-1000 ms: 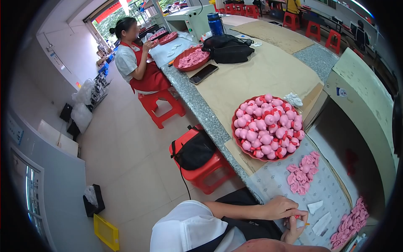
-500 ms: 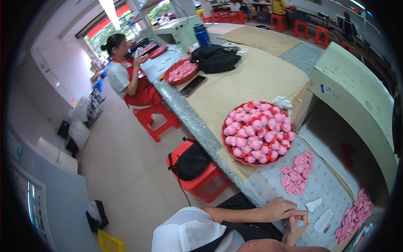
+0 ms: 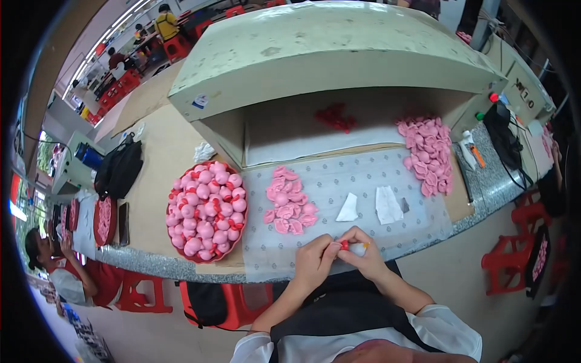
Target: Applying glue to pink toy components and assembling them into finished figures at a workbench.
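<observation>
My left hand (image 3: 316,260) and my right hand (image 3: 365,254) meet over the near edge of the workbench, fingers closed. Between their fingertips is a small red piece (image 3: 344,245), mostly covered. A pale thing with an orange tip (image 3: 362,245) pokes out of my right hand; its kind is unclear. Beyond my hands, a loose group of pink moulded pieces (image 3: 289,199) lies on a patterned sheet (image 3: 330,181). Two white paper scraps, a smaller one (image 3: 347,208) and a larger one (image 3: 388,206), lie beside it. At left stands a red basket (image 3: 203,260) heaped with pink round pieces bearing red parts.
A pale green hood-like box (image 3: 339,66) arches over the back of the bench, with red pieces (image 3: 336,117) inside. Another pink pile (image 3: 426,154) lies at right, near a glue-like tube (image 3: 468,151). A black bag (image 3: 119,166) and a seated co-worker (image 3: 78,266) are at left.
My view has swung to the right, so the bench and the green box now face me. My hands stay together around the red piece.
</observation>
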`<state>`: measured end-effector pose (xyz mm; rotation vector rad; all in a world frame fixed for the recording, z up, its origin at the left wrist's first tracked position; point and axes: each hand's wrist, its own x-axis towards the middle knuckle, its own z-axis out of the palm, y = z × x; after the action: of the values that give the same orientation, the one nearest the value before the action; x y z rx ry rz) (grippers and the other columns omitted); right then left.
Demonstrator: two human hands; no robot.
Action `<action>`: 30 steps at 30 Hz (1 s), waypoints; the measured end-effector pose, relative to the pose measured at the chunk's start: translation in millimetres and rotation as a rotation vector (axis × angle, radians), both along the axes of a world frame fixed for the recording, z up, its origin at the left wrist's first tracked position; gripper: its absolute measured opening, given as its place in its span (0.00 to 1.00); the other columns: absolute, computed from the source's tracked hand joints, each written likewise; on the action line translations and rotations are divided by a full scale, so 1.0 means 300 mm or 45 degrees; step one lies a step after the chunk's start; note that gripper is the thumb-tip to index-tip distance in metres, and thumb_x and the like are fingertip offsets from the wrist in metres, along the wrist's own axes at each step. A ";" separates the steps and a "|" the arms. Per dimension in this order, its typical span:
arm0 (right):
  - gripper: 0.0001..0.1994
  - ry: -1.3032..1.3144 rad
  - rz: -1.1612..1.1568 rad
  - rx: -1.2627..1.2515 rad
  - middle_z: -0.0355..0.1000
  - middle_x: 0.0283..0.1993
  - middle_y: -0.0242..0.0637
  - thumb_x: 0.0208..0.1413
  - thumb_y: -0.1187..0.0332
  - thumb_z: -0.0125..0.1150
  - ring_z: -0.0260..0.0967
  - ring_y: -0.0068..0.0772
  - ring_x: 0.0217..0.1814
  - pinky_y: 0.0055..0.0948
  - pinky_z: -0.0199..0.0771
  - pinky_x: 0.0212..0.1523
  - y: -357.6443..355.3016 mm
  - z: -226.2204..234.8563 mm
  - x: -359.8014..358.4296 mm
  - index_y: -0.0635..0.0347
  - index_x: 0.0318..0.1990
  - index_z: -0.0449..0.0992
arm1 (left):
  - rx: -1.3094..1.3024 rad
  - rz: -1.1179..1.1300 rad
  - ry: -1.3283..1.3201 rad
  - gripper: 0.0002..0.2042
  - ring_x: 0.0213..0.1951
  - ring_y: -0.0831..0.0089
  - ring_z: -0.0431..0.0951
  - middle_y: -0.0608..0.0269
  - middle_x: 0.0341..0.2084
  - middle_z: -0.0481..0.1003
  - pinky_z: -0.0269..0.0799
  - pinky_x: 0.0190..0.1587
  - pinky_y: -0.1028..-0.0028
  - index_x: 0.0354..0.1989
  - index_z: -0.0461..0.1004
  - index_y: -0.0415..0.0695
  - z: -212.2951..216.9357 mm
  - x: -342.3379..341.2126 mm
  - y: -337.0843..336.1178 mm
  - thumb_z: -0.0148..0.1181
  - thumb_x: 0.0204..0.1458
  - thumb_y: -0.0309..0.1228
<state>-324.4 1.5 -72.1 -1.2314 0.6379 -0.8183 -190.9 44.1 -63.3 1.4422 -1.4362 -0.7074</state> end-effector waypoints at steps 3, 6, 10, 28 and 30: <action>0.11 0.033 0.024 -0.031 0.64 0.29 0.29 0.42 0.74 0.58 0.59 0.16 0.32 0.18 0.60 0.36 -0.002 0.010 -0.015 0.63 0.34 0.65 | -0.058 0.107 -0.110 0.15 0.13 0.65 0.64 0.58 0.09 0.61 0.57 0.17 0.73 0.16 0.64 0.37 0.005 -0.028 -0.005 0.44 0.50 0.34; 0.11 0.044 0.065 -0.035 0.64 0.28 0.29 0.42 0.73 0.59 0.59 0.16 0.32 0.17 0.60 0.35 -0.008 0.011 -0.027 0.63 0.34 0.66 | -0.114 0.178 -0.199 0.16 0.12 0.62 0.62 0.57 0.08 0.60 0.55 0.16 0.71 0.14 0.62 0.38 -0.010 -0.023 -0.008 0.44 0.50 0.34; 0.09 0.021 0.075 -0.074 0.63 0.25 0.26 0.42 0.73 0.59 0.58 0.14 0.29 0.15 0.59 0.32 -0.003 0.016 -0.028 0.64 0.32 0.68 | -0.266 0.080 -0.371 0.12 0.14 0.59 0.64 0.56 0.10 0.61 0.56 0.17 0.68 0.14 0.62 0.41 -0.031 -0.008 0.001 0.51 0.44 0.32; 0.11 0.007 -0.006 0.126 0.66 0.29 0.31 0.40 0.76 0.58 0.62 0.17 0.34 0.18 0.62 0.36 0.013 0.001 0.015 0.65 0.34 0.67 | -0.107 0.093 -0.340 0.13 0.11 0.64 0.62 0.56 0.08 0.61 0.55 0.15 0.72 0.13 0.63 0.37 0.002 0.028 -0.005 0.49 0.46 0.30; 0.11 0.058 0.016 0.147 0.67 0.29 0.31 0.40 0.77 0.58 0.62 0.18 0.33 0.17 0.62 0.36 -0.004 -0.006 0.008 0.65 0.34 0.67 | -0.121 0.101 -0.292 0.13 0.11 0.65 0.61 0.56 0.08 0.61 0.55 0.16 0.73 0.13 0.63 0.37 -0.003 0.022 -0.018 0.48 0.47 0.30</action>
<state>-322.0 0.3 -73.8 -1.1506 0.7042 -0.7346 -184.2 38.6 -64.3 1.5337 -1.5550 -0.4289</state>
